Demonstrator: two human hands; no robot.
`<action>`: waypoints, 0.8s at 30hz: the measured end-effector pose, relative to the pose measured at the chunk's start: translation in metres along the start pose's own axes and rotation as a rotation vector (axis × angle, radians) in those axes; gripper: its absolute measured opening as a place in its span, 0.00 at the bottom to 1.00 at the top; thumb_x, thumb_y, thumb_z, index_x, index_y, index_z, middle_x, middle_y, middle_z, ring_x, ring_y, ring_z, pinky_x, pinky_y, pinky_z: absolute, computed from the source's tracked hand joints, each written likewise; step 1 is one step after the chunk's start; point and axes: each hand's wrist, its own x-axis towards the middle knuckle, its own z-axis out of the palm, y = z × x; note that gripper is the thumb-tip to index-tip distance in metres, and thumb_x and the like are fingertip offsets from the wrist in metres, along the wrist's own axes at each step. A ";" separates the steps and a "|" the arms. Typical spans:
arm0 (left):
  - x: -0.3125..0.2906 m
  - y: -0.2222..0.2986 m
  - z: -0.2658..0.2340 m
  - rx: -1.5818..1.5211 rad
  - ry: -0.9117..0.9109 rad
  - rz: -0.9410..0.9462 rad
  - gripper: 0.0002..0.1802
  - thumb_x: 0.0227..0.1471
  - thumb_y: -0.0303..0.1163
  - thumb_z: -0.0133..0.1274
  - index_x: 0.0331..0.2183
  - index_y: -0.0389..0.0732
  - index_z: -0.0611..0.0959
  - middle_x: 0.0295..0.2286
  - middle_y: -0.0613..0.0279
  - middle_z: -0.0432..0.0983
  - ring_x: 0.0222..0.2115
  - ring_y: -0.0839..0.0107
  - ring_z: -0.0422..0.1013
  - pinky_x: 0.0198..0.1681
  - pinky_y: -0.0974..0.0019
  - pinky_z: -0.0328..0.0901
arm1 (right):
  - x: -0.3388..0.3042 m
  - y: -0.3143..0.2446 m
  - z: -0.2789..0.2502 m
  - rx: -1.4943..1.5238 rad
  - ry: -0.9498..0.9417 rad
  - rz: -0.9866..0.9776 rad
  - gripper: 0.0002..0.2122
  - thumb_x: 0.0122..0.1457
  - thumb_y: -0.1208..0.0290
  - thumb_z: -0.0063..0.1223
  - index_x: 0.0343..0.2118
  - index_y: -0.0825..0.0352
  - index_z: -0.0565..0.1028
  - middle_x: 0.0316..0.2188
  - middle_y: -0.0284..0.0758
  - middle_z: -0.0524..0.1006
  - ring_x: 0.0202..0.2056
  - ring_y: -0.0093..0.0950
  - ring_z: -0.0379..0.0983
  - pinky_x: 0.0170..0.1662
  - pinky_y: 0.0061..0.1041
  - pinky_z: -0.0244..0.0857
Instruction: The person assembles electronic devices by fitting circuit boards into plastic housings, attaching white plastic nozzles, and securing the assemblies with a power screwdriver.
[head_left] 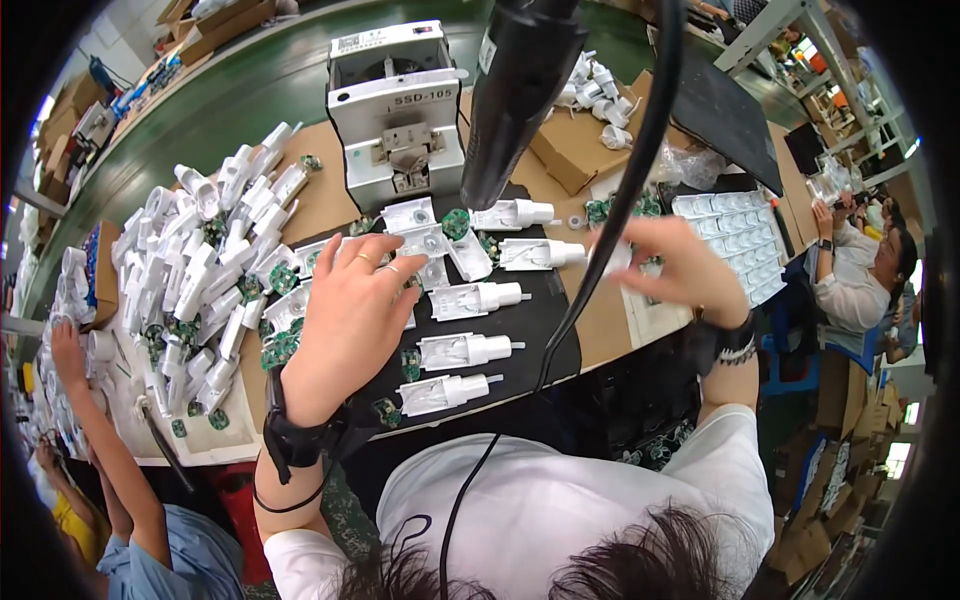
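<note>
My left hand (350, 310) is palm down with its fingers apart, over the left side of a black mat (545, 340). Its fingertips are by an open white plastic housing (408, 216) and small green circuit boards (283, 277). On the mat, several white half-shells with nozzles, such as this housing (478, 300), lie in a column, their nozzles to the right. A round green board (456, 223) rests among the upper ones. My right hand (685, 262), slightly blurred, is closed on a small white part (618, 258), partly hidden by a black cable (625, 200).
A white machine (395, 120) stands behind the mat. A dark cylindrical tool (520, 90) hangs down near it. White housings (215, 240) are heaped at left, beside a co-worker's arm (110, 440). At right are a tray of clear round parts (735, 240) and a cardboard box (565, 150).
</note>
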 end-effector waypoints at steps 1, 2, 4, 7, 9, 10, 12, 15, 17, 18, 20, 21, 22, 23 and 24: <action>0.000 0.001 0.005 0.011 -0.016 0.022 0.14 0.48 0.26 0.54 0.40 0.42 0.82 0.43 0.54 0.73 0.48 0.58 0.67 0.58 0.50 0.54 | -0.005 -0.005 0.014 -0.001 -0.008 0.007 0.19 0.49 0.81 0.58 0.47 0.67 0.75 0.38 0.34 0.79 0.33 0.23 0.75 0.31 0.20 0.70; 0.003 0.001 0.010 0.002 -0.017 0.019 0.14 0.48 0.26 0.54 0.40 0.42 0.82 0.43 0.54 0.73 0.48 0.58 0.67 0.58 0.50 0.54 | -0.009 -0.004 0.030 -0.013 -0.034 0.011 0.19 0.49 0.80 0.59 0.47 0.66 0.75 0.36 0.35 0.79 0.32 0.26 0.76 0.31 0.22 0.69; 0.012 0.001 0.020 0.054 0.003 0.074 0.15 0.45 0.22 0.53 0.39 0.42 0.82 0.42 0.54 0.74 0.47 0.59 0.68 0.58 0.51 0.55 | -0.014 0.004 0.053 -0.029 -0.064 0.021 0.19 0.49 0.78 0.60 0.47 0.66 0.75 0.35 0.35 0.78 0.31 0.29 0.76 0.31 0.25 0.69; 0.024 0.001 0.034 0.095 -0.013 0.114 0.16 0.44 0.21 0.53 0.38 0.42 0.82 0.40 0.56 0.74 0.46 0.59 0.68 0.57 0.53 0.57 | -0.017 0.020 0.081 -0.178 0.039 -0.020 0.20 0.50 0.73 0.61 0.48 0.63 0.73 0.30 0.37 0.75 0.28 0.35 0.74 0.33 0.29 0.70; 0.029 0.000 0.039 0.131 -0.063 0.132 0.15 0.45 0.23 0.56 0.39 0.42 0.82 0.38 0.59 0.73 0.44 0.59 0.68 0.54 0.56 0.59 | -0.019 0.021 0.089 -0.172 0.065 -0.041 0.21 0.49 0.72 0.62 0.48 0.63 0.73 0.30 0.37 0.75 0.28 0.34 0.74 0.33 0.29 0.68; 0.030 0.000 0.040 0.132 -0.065 0.132 0.15 0.45 0.23 0.56 0.39 0.42 0.82 0.38 0.59 0.73 0.44 0.59 0.68 0.54 0.56 0.59 | -0.020 0.022 0.091 -0.167 0.092 -0.061 0.22 0.48 0.72 0.64 0.49 0.63 0.73 0.30 0.36 0.75 0.28 0.34 0.73 0.32 0.30 0.67; 0.032 0.000 0.043 0.079 -0.064 0.143 0.14 0.41 0.20 0.53 0.35 0.40 0.82 0.34 0.58 0.72 0.41 0.60 0.68 0.49 0.58 0.61 | -0.021 0.025 0.093 -0.157 0.119 -0.077 0.24 0.47 0.71 0.65 0.49 0.64 0.73 0.29 0.36 0.76 0.29 0.34 0.73 0.32 0.30 0.65; 0.035 -0.001 0.048 0.074 -0.047 0.180 0.13 0.39 0.19 0.51 0.33 0.39 0.81 0.31 0.58 0.71 0.39 0.61 0.68 0.45 0.59 0.63 | -0.024 0.031 0.093 -0.145 0.073 -0.097 0.24 0.46 0.70 0.66 0.48 0.64 0.73 0.31 0.37 0.77 0.30 0.35 0.73 0.34 0.29 0.66; 0.039 -0.004 0.051 0.122 0.000 0.239 0.11 0.39 0.19 0.51 0.31 0.39 0.80 0.30 0.58 0.70 0.37 0.62 0.68 0.42 0.61 0.63 | -0.023 0.037 0.098 -0.137 0.097 -0.130 0.23 0.46 0.71 0.66 0.48 0.63 0.74 0.32 0.36 0.76 0.30 0.34 0.73 0.33 0.29 0.66; 0.042 -0.006 0.053 0.120 -0.002 0.237 0.11 0.39 0.19 0.51 0.31 0.39 0.80 0.30 0.58 0.70 0.37 0.62 0.68 0.42 0.61 0.63 | -0.022 0.041 0.101 -0.131 0.121 -0.168 0.23 0.47 0.71 0.66 0.48 0.62 0.74 0.32 0.35 0.76 0.30 0.34 0.73 0.33 0.30 0.67; 0.049 -0.010 0.059 0.166 -0.012 0.290 0.10 0.39 0.19 0.52 0.30 0.39 0.80 0.31 0.59 0.70 0.37 0.63 0.68 0.42 0.62 0.63 | -0.023 0.042 0.101 -0.123 0.141 -0.205 0.22 0.47 0.71 0.65 0.48 0.61 0.74 0.33 0.35 0.75 0.31 0.34 0.73 0.33 0.30 0.68; 0.050 -0.012 0.061 0.190 -0.017 0.316 0.09 0.39 0.20 0.52 0.29 0.39 0.80 0.31 0.59 0.71 0.38 0.63 0.68 0.42 0.63 0.64 | -0.024 0.042 0.100 -0.098 0.152 -0.189 0.22 0.46 0.72 0.66 0.47 0.63 0.75 0.34 0.36 0.76 0.31 0.33 0.73 0.33 0.29 0.68; 0.052 -0.014 0.062 0.190 -0.020 0.314 0.09 0.39 0.20 0.52 0.29 0.39 0.80 0.31 0.59 0.71 0.38 0.63 0.68 0.42 0.63 0.64 | -0.024 0.042 0.097 -0.072 0.165 -0.172 0.22 0.45 0.73 0.67 0.46 0.65 0.75 0.36 0.37 0.77 0.32 0.33 0.74 0.34 0.28 0.68; 0.054 -0.015 0.063 0.179 -0.037 0.326 0.09 0.39 0.20 0.52 0.29 0.39 0.79 0.31 0.60 0.71 0.37 0.64 0.69 0.42 0.63 0.64 | -0.024 0.042 0.094 -0.046 0.179 -0.155 0.22 0.44 0.74 0.68 0.45 0.67 0.76 0.37 0.39 0.78 0.33 0.33 0.75 0.35 0.27 0.68; 0.055 -0.017 0.063 0.169 -0.053 0.338 0.08 0.40 0.21 0.52 0.28 0.39 0.79 0.31 0.60 0.71 0.37 0.64 0.69 0.41 0.64 0.64 | -0.024 0.042 0.090 -0.043 0.179 -0.157 0.22 0.44 0.74 0.68 0.45 0.67 0.76 0.37 0.39 0.78 0.33 0.33 0.75 0.35 0.27 0.68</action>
